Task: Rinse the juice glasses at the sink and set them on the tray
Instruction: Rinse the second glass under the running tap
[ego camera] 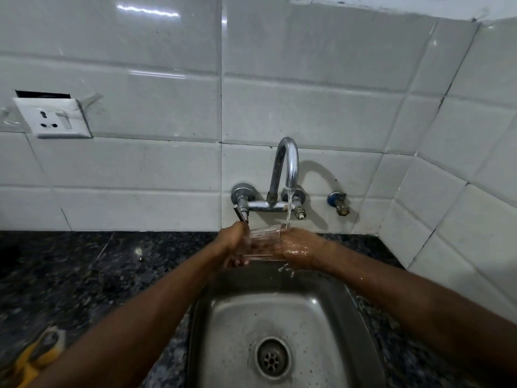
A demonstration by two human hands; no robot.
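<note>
A clear juice glass (264, 238) is held between both hands over the back of the steel sink (229, 317). My left hand (230, 242) grips its left side and my right hand (300, 249), wet and shiny, grips its right side. Water runs from the chrome tap (288, 163) in a thin stream onto the glass's right edge and my right hand, and drops splash off below. The glass is blurred. No tray is in view.
The tap's lever (241, 214) hangs just above my left hand. A brass valve (340, 204) sticks out of the tiled wall at the right. Dark granite counter (84, 275) surrounds the sink. A yellow object (36, 357) lies at the lower left. A wall socket (53, 119) is at the left.
</note>
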